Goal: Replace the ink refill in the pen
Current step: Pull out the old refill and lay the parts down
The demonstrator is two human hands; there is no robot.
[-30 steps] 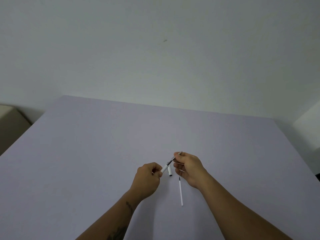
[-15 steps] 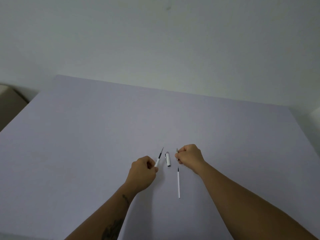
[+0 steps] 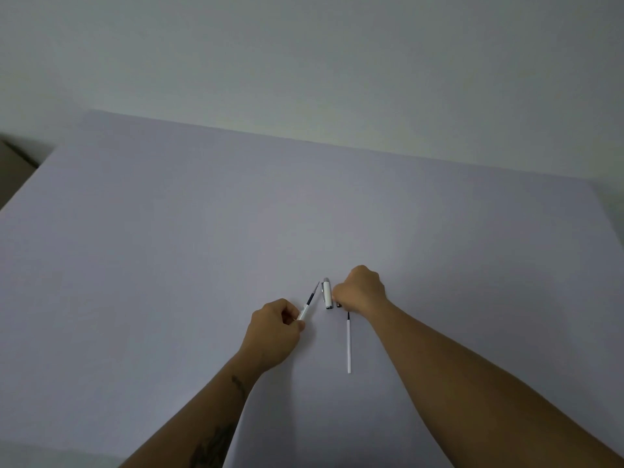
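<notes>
My left hand point(image 3: 275, 327) grips the white pen barrel point(image 3: 304, 312), and the old refill point(image 3: 312, 293) sticks out of it, dark and thin, pointing up and away. The white pen cap point(image 3: 327, 293) with a silver end lies on the table between my hands. My right hand point(image 3: 361, 288) rests knuckles-up on the table just right of the cap, fingers closed on a small dark tip piece point(image 3: 338, 304) that peeks out at the fingertips. A spare white refill point(image 3: 349, 346) with a dark tip lies on the table below my right hand, beside the wrist.
Everything lies on a pale lilac table point(image 3: 169, 265) that runs back to a plain white wall point(image 3: 304, 62). A brownish object point(image 3: 13, 170) shows past the table's left edge.
My hands came apart: the tip piece left the barrel with my right hand, baring the old refill. My right hand then sank to the table beside the cap.
</notes>
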